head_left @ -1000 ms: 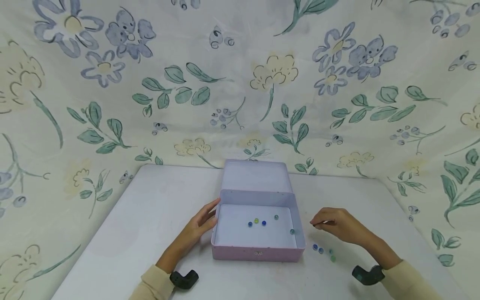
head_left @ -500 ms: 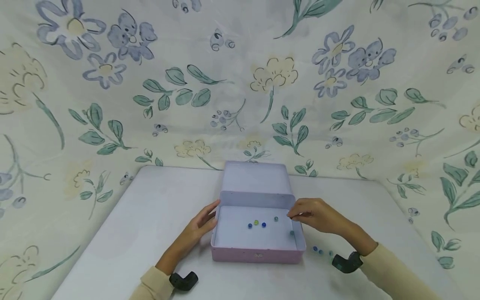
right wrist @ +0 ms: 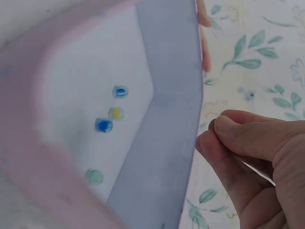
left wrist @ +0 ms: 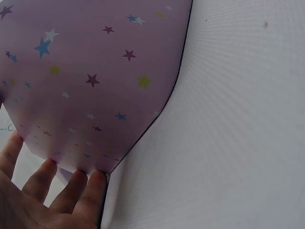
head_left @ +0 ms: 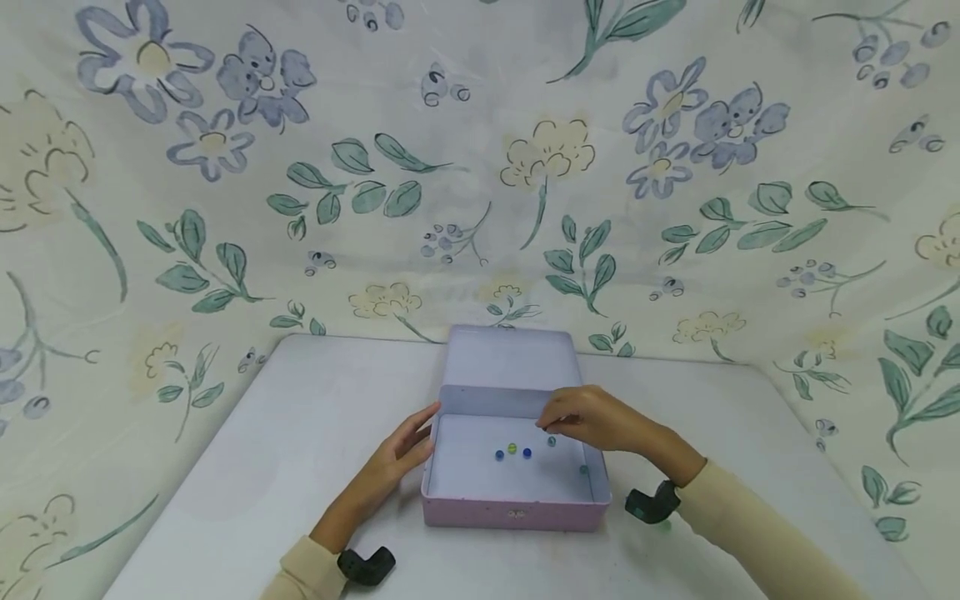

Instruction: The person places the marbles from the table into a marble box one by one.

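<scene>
A pink-lilac tin box point(head_left: 480, 512) stands on the table with its lid point(head_left: 510, 357) swung back. My left hand point(head_left: 390, 458) rests extended fingertips against its left side; in the left wrist view those fingers point(left wrist: 93, 195) touch the star-printed wall. Over the right part of the box, my right hand point(head_left: 596, 418) pinches a small dark marble point(right wrist: 212, 125), mostly hidden between thumb and finger. On the box floor lie several glass marbles, among them a blue one point(head_left: 499, 455), a yellow one point(head_left: 512, 448) and a green one point(head_left: 583, 470).
A green marble point(head_left: 665, 525) lies on the white table point(head_left: 315, 400) right of the box, partly covered by the right wrist camera point(head_left: 652, 502). Flower-printed cloth point(head_left: 480, 167) hangs behind and beside the table.
My right hand has moved left from beside the box to over its inside, still pinching the marble. My left hand stays at the box's left side.
</scene>
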A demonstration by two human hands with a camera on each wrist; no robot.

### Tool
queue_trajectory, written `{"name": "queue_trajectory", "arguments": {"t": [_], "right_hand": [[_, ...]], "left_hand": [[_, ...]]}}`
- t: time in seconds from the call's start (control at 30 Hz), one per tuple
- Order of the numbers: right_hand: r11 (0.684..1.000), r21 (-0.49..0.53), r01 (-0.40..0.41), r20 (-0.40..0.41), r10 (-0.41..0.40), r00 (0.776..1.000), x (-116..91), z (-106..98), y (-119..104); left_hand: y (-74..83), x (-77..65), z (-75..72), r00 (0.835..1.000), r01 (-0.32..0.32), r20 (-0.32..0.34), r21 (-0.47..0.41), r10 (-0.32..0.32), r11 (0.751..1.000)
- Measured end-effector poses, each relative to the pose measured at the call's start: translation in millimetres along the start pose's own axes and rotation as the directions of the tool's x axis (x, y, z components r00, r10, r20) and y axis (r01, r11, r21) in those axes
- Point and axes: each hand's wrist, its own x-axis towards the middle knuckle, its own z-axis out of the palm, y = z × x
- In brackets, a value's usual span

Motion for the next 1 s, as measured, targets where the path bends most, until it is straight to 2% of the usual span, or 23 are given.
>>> {"name": "queue_trajectory", "arguments": {"t": [0.37,0.77,1.0], "right_hand": [[0.999,0.032,0.021,0.07,-0.023,0.997,33,11,-1],[1.0,0.022,-0.013,0.155,0.009,0.988,52,34,4],[1.0,0.0,-0.01,0.18,0.01,0.984,60,38,2]], "left_hand": [[-0.2,-0.5,-0.2,1.0,0.008,-0.009,0.006,-0.008,1.0],[-0.7,-1.0,-0.2,1.0,-0.005,0.003,0.01,0.005,1.0],[-0.3,-2.4,0.0,1.0,-0.013,0.001,0.007,0.013,1.0]]}}
